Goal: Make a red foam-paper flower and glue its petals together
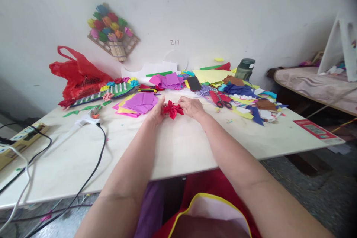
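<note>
A red paper flower (173,110) with pointed petals is held between my two hands, a little above the table near its middle. My left hand (158,112) pinches the flower's left side. On the right side, the fingers of my right hand (192,108) are closed on a petal. Just left of my left hand lies a stack of purple, yellow and pink paper sheets (141,103). Scissors (223,103) rest beyond my right hand on a red piece. A black phone (193,84) lies behind my hands.
A white glue gun (88,118) with a black cable sits at left, near a power strip (21,141). Behind it stands a red plastic bag (80,76). Paper scraps (255,102) and a dark green bottle (245,69) are at right.
</note>
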{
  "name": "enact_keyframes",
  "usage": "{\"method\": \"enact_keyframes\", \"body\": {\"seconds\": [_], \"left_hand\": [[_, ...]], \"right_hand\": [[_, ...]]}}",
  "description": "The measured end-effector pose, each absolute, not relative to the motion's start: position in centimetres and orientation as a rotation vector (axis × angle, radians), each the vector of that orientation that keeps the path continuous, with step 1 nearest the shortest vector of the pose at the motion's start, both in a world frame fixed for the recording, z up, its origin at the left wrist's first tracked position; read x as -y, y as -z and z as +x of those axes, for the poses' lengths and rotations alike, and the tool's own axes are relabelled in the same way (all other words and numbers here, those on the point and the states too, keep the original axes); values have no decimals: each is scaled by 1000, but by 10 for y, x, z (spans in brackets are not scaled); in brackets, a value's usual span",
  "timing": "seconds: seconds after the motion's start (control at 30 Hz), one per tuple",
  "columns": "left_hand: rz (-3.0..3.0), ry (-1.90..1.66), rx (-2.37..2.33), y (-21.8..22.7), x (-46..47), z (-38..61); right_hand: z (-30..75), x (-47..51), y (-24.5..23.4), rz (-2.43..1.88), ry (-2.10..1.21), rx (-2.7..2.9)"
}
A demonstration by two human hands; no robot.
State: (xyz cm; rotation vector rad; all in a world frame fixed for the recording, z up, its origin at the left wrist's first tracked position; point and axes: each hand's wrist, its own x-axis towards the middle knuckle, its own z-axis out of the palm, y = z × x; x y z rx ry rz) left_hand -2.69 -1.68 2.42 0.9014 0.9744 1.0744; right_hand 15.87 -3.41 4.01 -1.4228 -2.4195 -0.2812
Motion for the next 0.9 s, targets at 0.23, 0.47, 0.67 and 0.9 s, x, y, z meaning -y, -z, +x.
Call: {"method": "enact_keyframes", "body": {"seconds": [0.23, 0.47, 0.67, 0.9], "left_hand": [[959, -998, -737, -22, 21, -35], [988, -1016, -734, -21, 21, -30], [958, -1080, -749, -19, 20, -25], [999, -1132, -786, -15, 18, -20]], "right_hand": [[162, 35, -44, -1463, 279, 2400], [162, 35, -45, -1435, 255, 2390], [161, 37, -46, -1437, 241, 2370], [162, 34, -43, -1420, 253, 2364]]}}
